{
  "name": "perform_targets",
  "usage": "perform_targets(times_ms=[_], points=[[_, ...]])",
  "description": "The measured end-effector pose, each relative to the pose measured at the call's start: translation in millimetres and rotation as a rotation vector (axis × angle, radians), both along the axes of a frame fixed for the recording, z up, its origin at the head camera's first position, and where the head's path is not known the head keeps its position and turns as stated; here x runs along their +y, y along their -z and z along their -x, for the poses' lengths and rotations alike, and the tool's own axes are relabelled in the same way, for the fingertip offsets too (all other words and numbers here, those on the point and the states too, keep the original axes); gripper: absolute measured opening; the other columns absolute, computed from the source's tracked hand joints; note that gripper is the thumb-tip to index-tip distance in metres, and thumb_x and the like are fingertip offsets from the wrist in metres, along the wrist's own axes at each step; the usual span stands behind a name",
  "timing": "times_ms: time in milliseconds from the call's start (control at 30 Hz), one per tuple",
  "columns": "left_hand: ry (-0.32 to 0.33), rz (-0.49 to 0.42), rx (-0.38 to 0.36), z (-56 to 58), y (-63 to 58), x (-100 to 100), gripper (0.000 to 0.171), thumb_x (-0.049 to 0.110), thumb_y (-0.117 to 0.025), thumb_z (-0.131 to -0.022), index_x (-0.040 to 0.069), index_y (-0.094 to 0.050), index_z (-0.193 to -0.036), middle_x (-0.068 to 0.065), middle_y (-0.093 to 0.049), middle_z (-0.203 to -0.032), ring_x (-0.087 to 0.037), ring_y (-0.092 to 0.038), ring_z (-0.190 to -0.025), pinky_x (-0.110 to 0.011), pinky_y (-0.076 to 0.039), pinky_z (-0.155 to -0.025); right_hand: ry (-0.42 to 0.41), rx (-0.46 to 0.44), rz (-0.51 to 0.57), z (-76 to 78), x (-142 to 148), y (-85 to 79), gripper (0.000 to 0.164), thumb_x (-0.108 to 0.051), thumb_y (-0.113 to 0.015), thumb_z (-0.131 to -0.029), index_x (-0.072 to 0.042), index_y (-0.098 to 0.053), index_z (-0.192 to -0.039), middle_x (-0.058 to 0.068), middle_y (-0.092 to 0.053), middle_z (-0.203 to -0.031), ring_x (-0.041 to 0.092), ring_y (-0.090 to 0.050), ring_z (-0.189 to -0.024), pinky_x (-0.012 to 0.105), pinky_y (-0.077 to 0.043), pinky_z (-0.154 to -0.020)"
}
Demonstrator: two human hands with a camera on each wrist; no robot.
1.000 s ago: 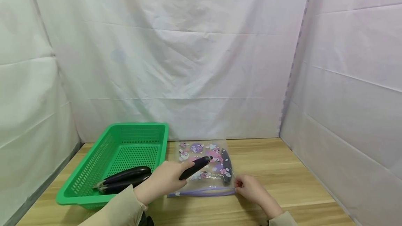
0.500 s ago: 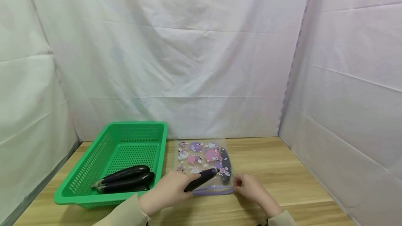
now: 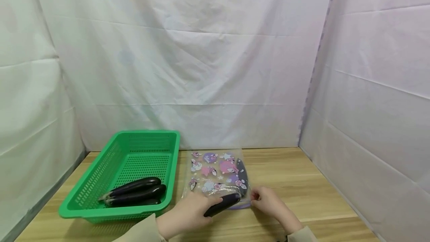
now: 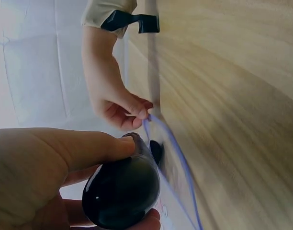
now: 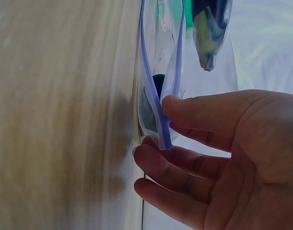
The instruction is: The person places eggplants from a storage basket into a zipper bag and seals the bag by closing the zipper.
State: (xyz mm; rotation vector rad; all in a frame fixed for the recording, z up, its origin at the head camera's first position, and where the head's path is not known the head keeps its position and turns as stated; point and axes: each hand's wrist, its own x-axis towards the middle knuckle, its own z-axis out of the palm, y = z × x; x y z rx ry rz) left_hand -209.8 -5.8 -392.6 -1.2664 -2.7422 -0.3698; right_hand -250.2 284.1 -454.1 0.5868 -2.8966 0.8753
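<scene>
My left hand grips a dark purple eggplant, its stem end pointing right over the mouth of a clear printed zip bag. In the left wrist view, the rounded end of that eggplant faces the camera, with the thumb on top. My right hand pinches the bag's near right corner, thumb and fingertips on the purple zip strip. The two strips stand apart in the right wrist view, so the mouth is parted. Another eggplant lies inside along the bag's right side.
A green perforated basket stands on the left with several eggplants at its near end. The wooden table is enclosed by white cloth walls at the back and both sides.
My left hand has carried the eggplant right and toward the near edge, from above the bag's printed middle down to its mouth. The right hand stays at the corner.
</scene>
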Motion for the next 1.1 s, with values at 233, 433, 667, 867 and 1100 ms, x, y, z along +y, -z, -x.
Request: perform_targets(times_ms=[233,433,667,867,1100], points=[[0.041,-0.001,0.016,-2.3,3.5,7.5,0.049,0.022,-0.079,-0.077,0.017,-0.067,-0.124,0.008,-0.068,-0.113,-0.008,-0.064,-0.097,-0.025,-0.050,-0.078,0.028,-0.036,0.005,-0.9,0.6,-3.2,0.021,-0.002,-0.072,-0.077,-0.016,-0.057,-0.069,-0.008,-0.052,-0.067,0.011,-0.047,-0.062,0.028,-0.040,-0.056],[0.048,0.008,0.015,-3.1,8.3,11.9,0.049,0.022,-0.080,-0.074,0.019,-0.068,-0.121,0.009,-0.069,-0.107,-0.006,-0.063,-0.093,-0.024,-0.050,-0.074,0.027,-0.022,-0.003,-1.5,0.8,-2.5,0.021,-0.004,-0.072,-0.076,-0.016,-0.057,-0.069,-0.009,-0.053,-0.068,0.010,-0.047,-0.063,0.028,-0.041,-0.058],[0.079,0.031,0.040,-3.8,14.5,13.7,0.048,0.022,-0.078,-0.074,0.019,-0.069,-0.121,0.010,-0.069,-0.100,-0.002,-0.062,-0.084,-0.020,-0.048,-0.068,0.022,-0.002,-0.002,-1.8,-0.1,-2.0,0.020,-0.004,-0.072,-0.076,-0.016,-0.058,-0.070,-0.009,-0.054,-0.069,0.009,-0.048,-0.065,0.028,-0.042,-0.060],[0.071,0.016,-0.017,-2.0,17.2,11.6,0.048,0.022,-0.078,-0.075,0.018,-0.067,-0.122,0.009,-0.069,-0.102,-0.003,-0.062,-0.088,-0.022,-0.049,-0.073,0.009,0.002,-0.004,-1.5,0.0,-2.7,0.019,-0.003,-0.071,-0.077,-0.015,-0.058,-0.071,-0.009,-0.054,-0.069,0.008,-0.047,-0.063,0.027,-0.041,-0.057],[0.067,-0.016,0.001,0.1,21.0,6.9,0.050,0.017,-0.076,-0.073,0.015,-0.068,-0.122,0.007,-0.070,-0.101,-0.001,-0.061,-0.084,-0.021,-0.048,-0.069,0.004,-0.014,-0.008,-0.7,0.6,-3.3,0.018,-0.002,-0.071,-0.079,-0.014,-0.059,-0.072,-0.008,-0.055,-0.070,0.009,-0.048,-0.063,0.027,-0.042,-0.056]])
